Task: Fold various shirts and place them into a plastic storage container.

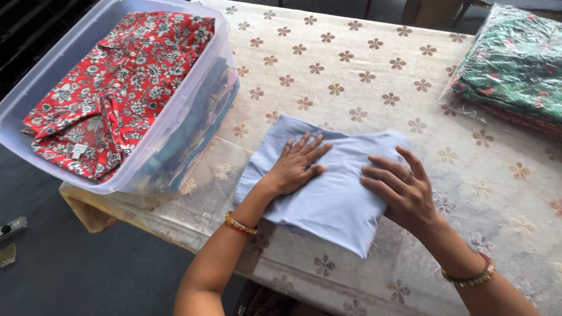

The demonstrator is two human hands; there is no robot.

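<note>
Both hands flat and unclenched on folded light-blue cloth [328, 193], gripping nothing: left hand [297, 165] pressing its middle, right hand [398, 190] laid over its right edge. Cloth lying on flower-patterned tabletop [351, 76], near the front edge. Clear plastic bin [35, 88] with red floral shirt [117, 88] at left; bagged green garments [515, 64] at far right.

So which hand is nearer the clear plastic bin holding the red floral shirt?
Left. The left hand lies flat on the folded light-blue cloth beside the bin; the right hand is farther away.
</note>
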